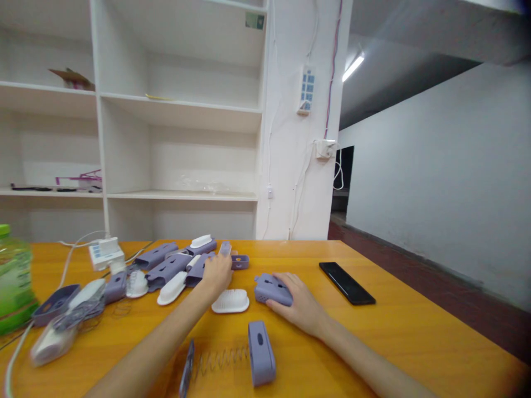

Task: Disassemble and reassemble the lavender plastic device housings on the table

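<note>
**Orange worktable, purple shells under both hands**

An orange table (415, 331) stood before white shelving (178, 110), scattered with plastic parts. The right hand (302, 307) lay curled over a purple perforated housing (272, 290), grasping it against the tabletop. The left hand (216, 273), just left of that housing, pinched a small purple piece (225, 249) between raised fingertips. A white brush head (230, 301) lay between the two hands, touching neither that could be told. Nearer the person than the housing rested a purple case (261, 354) on its side, with a metal spring (219, 359) stretched to its left. A heap of purple shells (170, 265) spread left of the housing, beyond the left hand. A black phone (347, 283) lay well right of the housing, and a green bottle (14, 276) stood at the far left edge.
</note>
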Available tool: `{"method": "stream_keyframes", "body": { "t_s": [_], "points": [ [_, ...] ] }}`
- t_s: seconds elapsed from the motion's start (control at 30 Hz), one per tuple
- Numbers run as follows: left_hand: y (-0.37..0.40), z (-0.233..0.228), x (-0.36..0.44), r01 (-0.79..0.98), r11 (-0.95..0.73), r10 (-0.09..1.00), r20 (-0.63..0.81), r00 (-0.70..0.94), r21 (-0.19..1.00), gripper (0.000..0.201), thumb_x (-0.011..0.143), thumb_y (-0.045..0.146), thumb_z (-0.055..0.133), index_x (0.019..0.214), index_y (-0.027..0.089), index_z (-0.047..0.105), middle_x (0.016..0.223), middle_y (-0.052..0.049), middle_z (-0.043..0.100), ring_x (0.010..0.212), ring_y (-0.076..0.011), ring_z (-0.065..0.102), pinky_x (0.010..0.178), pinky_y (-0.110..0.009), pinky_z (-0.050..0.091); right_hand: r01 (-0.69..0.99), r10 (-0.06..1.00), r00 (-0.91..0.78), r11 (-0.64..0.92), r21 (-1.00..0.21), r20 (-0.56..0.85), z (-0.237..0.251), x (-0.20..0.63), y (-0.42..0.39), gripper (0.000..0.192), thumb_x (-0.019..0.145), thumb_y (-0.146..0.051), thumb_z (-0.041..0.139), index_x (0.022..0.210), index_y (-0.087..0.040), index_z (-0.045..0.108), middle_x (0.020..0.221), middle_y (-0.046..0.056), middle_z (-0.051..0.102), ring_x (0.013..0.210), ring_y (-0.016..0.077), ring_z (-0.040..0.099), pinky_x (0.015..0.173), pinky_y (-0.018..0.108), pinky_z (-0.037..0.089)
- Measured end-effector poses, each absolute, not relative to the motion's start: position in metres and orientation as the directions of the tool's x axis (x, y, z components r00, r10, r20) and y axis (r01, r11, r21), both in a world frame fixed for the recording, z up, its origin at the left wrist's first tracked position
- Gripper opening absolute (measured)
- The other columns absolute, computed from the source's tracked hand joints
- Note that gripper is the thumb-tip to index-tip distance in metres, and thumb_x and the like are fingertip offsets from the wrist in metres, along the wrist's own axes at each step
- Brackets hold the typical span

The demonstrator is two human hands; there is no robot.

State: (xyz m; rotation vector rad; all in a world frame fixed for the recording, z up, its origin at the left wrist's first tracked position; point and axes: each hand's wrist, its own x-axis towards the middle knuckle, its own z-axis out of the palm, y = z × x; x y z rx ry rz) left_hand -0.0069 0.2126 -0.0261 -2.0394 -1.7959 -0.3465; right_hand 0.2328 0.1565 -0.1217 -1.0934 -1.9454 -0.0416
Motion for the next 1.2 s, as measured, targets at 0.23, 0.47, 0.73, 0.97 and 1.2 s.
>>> {"method": "stream_keyframes", "body": {
  "t_s": [0.23,0.47,0.73,0.97,1.2],
  "points": [
    [0.219,-0.029,-0.012,0.994,-0.092,0.900,0.422,0.109,-0.062,0.033,0.090,0.023,0.066,0.120,0.011,0.060,0.113,-0.012,0.067,0.106,-0.0263,0.064,0.095,-0.047,0.048,0.876,0.745,0.066,0.275,-0.396,0.664,-0.125,0.223,0.136,0.059,0.095,-0.055,0.045,0.138,-0.015,0.053,0.134,0.020,0.055,0.120,0.0397,0.054,0.098,0.055,0.043],
    [0.213,0.005,-0.027,0.920,-0.300,0.883,0.438,0.167,0.253,0.019,0.076,0.032,0.064,0.080,0.013,0.066,0.079,-0.010,0.071,0.083,-0.0287,0.069,0.072,-0.032,0.048,0.720,0.668,-0.015,0.524,-0.456,0.744,-0.103,0.251,0.130,0.029,0.097,-0.026,0.040,0.108,-0.021,0.066,0.113,0.010,0.064,0.102,0.0238,0.064,0.093,0.039,0.049],
    [0.176,-0.010,-0.010,0.563,-0.483,0.875,0.398,0.275,0.671,0.030,0.080,0.042,0.055,0.096,0.017,0.056,0.066,0.001,0.063,0.059,-0.0161,0.062,0.051,-0.022,0.044,0.631,0.606,-0.571,0.755,-0.177,0.554,-0.101,0.262,0.128,0.075,0.081,-0.024,0.061,0.151,-0.035,0.035,0.160,0.002,0.031,0.147,0.0287,0.029,0.120,0.053,0.021],
    [0.164,-0.026,-0.012,0.361,-0.440,0.897,0.386,0.214,0.822,0.029,0.077,0.043,0.060,0.091,0.019,0.050,0.058,0.006,0.054,0.047,-0.0115,0.052,0.046,-0.020,0.041,0.789,0.575,-0.415,0.614,-0.036,0.705,-0.095,0.230,0.128,0.061,0.079,-0.070,0.065,0.114,-0.020,0.065,0.117,0.012,0.067,0.113,0.0326,0.058,0.115,0.060,0.021],
    [0.162,-0.049,-0.006,0.258,-0.388,0.898,0.301,0.321,0.885,0.030,0.077,0.040,0.064,0.094,0.018,0.052,0.061,0.005,0.056,0.052,-0.0131,0.056,0.048,-0.022,0.044,0.724,0.590,-0.380,0.669,-0.168,0.712,-0.110,0.232,0.145,0.074,0.074,-0.067,0.073,0.124,-0.018,0.052,0.135,0.014,0.055,0.129,0.0321,0.048,0.118,0.054,0.021]
  ]
}}
